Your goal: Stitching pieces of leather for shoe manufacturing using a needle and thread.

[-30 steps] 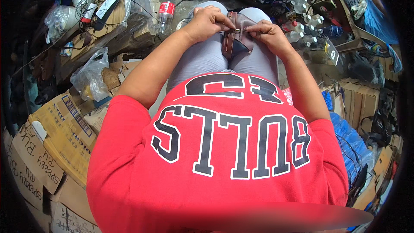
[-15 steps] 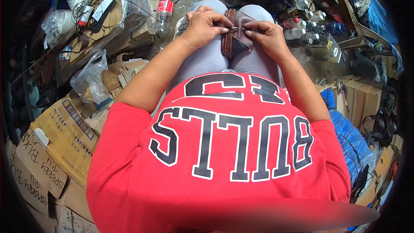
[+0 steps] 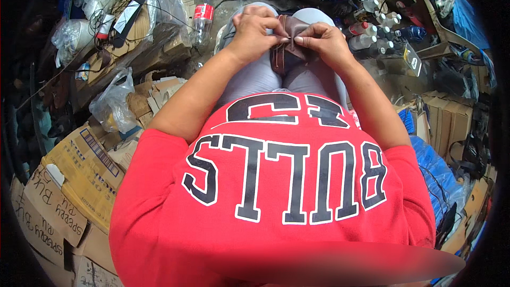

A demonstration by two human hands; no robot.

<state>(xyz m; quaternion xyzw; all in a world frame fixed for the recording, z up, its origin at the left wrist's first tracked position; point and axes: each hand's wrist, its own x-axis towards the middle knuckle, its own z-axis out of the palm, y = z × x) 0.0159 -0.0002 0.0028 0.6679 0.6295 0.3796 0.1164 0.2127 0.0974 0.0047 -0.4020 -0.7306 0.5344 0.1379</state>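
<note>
A dark brown leather piece with pale stitching along a strip lies across my thighs, between my raised knees. Both hands meet over its upper half. My left hand is closed in a pinch at the stitched strip, its thumb and forefinger pointing right. From the other side my right hand pinches close to the leather's middle, thumb and forefinger together. A tiny light tip shows between the two hands, too small to name. What each pinch holds is hidden by the fingers.
A capped bottle with a red label stands beyond my left knee. Several bottles crowd the right, near a wooden frame. Flattened cardboard and a clear plastic bag lie left; blue plastic lies right.
My hands have drawn slightly closer together over the leather. A thin pale line that stretched between the fingertips now barely shows. The right fingers have closed in more toward the leather.
</note>
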